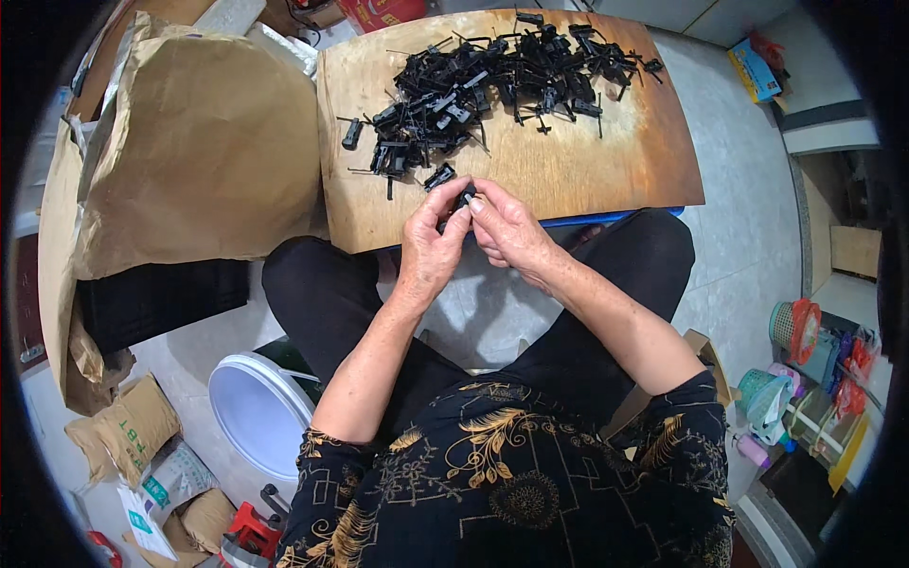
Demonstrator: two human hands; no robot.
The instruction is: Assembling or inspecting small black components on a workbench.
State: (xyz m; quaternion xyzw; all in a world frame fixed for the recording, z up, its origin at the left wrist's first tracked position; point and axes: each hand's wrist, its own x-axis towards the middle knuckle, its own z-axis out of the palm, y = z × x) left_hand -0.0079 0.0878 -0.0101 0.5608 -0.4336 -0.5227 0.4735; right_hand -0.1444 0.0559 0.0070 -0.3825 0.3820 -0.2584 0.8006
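Note:
Close together at the near edge of the wooden board, my left hand (435,230) and my right hand (508,228) both grip a small black plastic part (464,197). The fingers of both hands are closed round it and cover most of it, so its full shape is hidden. Just beyond my fingertips lies a single black plastic piece (439,176). A large heap of similar black plastic parts (454,104), several with thin rods sticking out, covers the far part of the board. Another loose piece (352,133) rests at the heap's left side.
The wooden board (568,175) spans the space before my knees. To its left stands a big brown paper sheet or bag (204,142). A white bucket (256,407) is on the floor at lower left, near paper sacks (128,431). Baskets (762,398) sit at the right.

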